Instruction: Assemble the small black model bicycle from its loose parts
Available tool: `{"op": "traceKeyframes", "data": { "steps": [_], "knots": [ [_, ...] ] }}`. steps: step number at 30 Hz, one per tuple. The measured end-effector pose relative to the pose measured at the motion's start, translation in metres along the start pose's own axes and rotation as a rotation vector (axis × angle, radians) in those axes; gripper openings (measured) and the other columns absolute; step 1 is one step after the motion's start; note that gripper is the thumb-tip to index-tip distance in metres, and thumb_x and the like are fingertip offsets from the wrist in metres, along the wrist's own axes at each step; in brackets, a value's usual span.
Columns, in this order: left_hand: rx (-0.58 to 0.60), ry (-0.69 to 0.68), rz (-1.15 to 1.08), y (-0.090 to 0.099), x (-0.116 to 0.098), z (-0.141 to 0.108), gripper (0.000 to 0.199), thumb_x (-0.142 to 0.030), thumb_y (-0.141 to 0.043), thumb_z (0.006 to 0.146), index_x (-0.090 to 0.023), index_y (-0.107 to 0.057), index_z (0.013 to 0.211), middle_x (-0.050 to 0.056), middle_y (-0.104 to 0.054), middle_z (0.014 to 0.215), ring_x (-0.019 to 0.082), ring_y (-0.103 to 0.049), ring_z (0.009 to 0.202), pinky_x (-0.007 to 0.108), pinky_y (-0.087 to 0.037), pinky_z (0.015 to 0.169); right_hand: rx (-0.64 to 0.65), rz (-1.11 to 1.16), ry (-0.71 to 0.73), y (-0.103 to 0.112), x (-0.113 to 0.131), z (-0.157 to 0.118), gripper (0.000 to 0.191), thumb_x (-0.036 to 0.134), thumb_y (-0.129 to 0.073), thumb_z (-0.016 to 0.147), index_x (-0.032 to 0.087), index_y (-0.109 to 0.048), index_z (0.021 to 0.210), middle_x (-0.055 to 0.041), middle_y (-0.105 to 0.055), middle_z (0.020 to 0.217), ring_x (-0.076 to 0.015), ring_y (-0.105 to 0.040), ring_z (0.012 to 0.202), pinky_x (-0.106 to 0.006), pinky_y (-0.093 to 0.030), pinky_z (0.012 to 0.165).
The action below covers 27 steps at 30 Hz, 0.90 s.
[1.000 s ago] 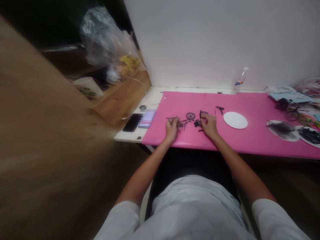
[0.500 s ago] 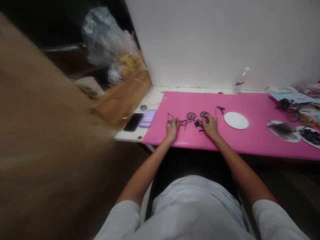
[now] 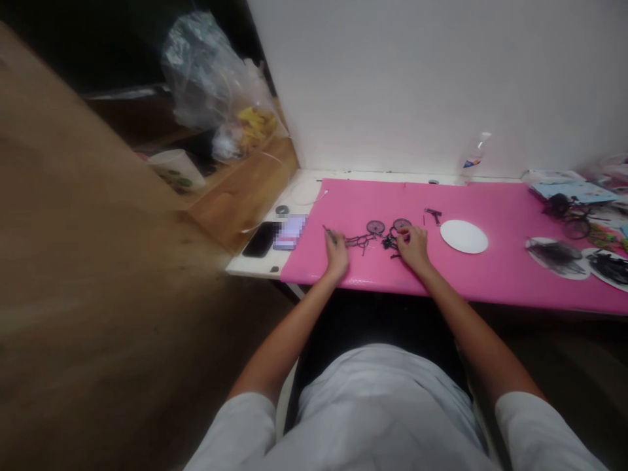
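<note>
My left hand (image 3: pixel 337 254) is closed on a thin dark frame piece (image 3: pixel 328 231), which looks like part of a miniature bicycle and pokes out past the fingertips. Right of it, thin dark frame-like parts (image 3: pixel 359 241) lie on the pink sheet, below a small spoked wheel (image 3: pixel 375 227). My right hand (image 3: pixel 413 246) has thumb and fingers pinched together beside a cluster of small black parts (image 3: pixel 389 243). What sits between those fingertips is too small to make out. A second small wheel (image 3: pixel 401 224) lies just above them.
A white plate (image 3: pixel 464 236) and a small black part (image 3: pixel 434 216) lie right of my hands. Farther right are plates of black pieces (image 3: pixel 557 255) and an assembled miniature bicycle (image 3: pixel 574 212). Phones (image 3: pixel 262 240) lie at left; a clear bottle (image 3: pixel 475 159) stands by the wall.
The frame piece in my left hand has turned and now looks like a narrow bar rather than an open triangle. My right hand has hardly moved.
</note>
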State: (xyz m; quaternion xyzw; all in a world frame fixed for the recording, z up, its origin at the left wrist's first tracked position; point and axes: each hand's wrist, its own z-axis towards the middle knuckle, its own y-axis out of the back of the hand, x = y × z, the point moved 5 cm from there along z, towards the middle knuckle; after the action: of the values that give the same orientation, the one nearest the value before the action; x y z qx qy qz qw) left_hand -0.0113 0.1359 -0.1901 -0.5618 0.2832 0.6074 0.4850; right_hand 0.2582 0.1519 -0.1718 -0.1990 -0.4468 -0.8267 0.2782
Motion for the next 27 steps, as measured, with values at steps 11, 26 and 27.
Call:
{"op": "traceKeyframes", "data": {
  "steps": [11,26,27],
  "knots": [
    [0.025,-0.164,0.6,-0.004,-0.013,-0.012,0.036,-0.011,-0.07,0.082,-0.023,-0.053,0.111,0.011,-0.065,0.116,0.032,-0.054,0.119,0.053,-0.038,0.108,0.041,-0.035,0.01,-0.005,-0.003,0.002,0.019,0.023,-0.057,0.089,0.022,-0.074,0.096,-0.0121,-0.07,0.101,-0.0337,-0.056,0.106,-0.053,-0.041,0.105],
    [0.229,-0.291,0.585,0.002,-0.002,0.009,0.029,-0.008,-0.073,0.082,-0.022,-0.049,0.091,0.004,-0.063,0.089,0.024,-0.057,0.089,0.034,-0.042,0.079,0.046,-0.023,0.021,-0.007,-0.003,0.0,0.019,0.024,-0.058,0.087,0.022,-0.076,0.094,-0.0113,-0.07,0.099,-0.0328,-0.057,0.103,-0.054,-0.041,0.105],
    [0.225,-0.293,0.587,0.002,-0.001,0.009,0.029,-0.008,-0.073,0.083,-0.023,-0.048,0.09,0.004,-0.062,0.087,0.024,-0.057,0.089,0.034,-0.042,0.078,0.045,-0.021,0.018,-0.007,-0.004,0.0,0.019,0.024,-0.058,0.087,0.022,-0.076,0.094,-0.0114,-0.07,0.1,-0.033,-0.056,0.104,-0.055,-0.04,0.106]
  ]
}}
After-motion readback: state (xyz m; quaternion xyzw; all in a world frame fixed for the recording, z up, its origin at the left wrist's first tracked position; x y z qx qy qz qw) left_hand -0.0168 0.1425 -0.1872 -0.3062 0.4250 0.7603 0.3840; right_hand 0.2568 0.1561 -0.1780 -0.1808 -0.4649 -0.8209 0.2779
